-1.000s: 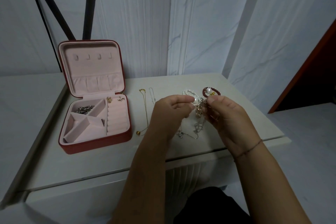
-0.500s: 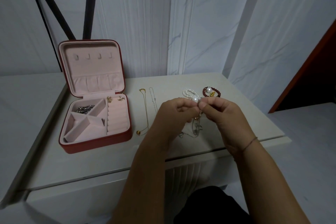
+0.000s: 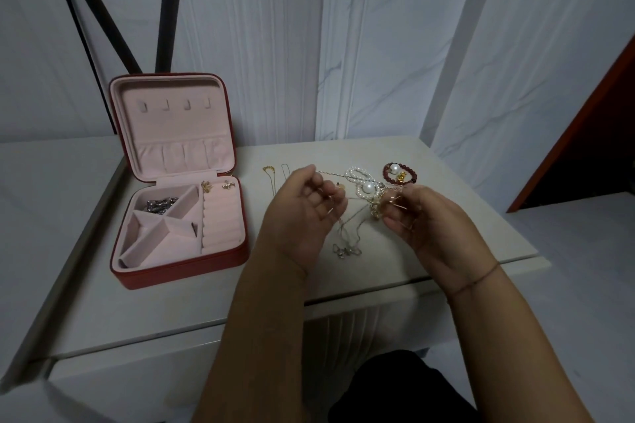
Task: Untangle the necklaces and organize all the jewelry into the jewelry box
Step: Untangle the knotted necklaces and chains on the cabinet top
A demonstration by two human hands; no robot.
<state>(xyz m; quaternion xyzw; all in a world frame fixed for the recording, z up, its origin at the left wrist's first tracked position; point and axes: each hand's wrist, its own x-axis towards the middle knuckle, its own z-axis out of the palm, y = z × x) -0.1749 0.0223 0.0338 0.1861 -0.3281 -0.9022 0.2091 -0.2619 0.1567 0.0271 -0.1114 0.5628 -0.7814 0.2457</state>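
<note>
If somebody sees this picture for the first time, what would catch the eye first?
First, the two hands in the middle: the right hand pinches a tangle of necklaces with white pearls above the white table, and the left hand is curled beside it. At the left stands an open red jewelry box with pink lining and silver pieces in its back compartment.

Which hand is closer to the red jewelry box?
Left. The left hand is to the right of the jewelry box; the right hand is farther right, past it, pinching the tangled necklaces.
</note>
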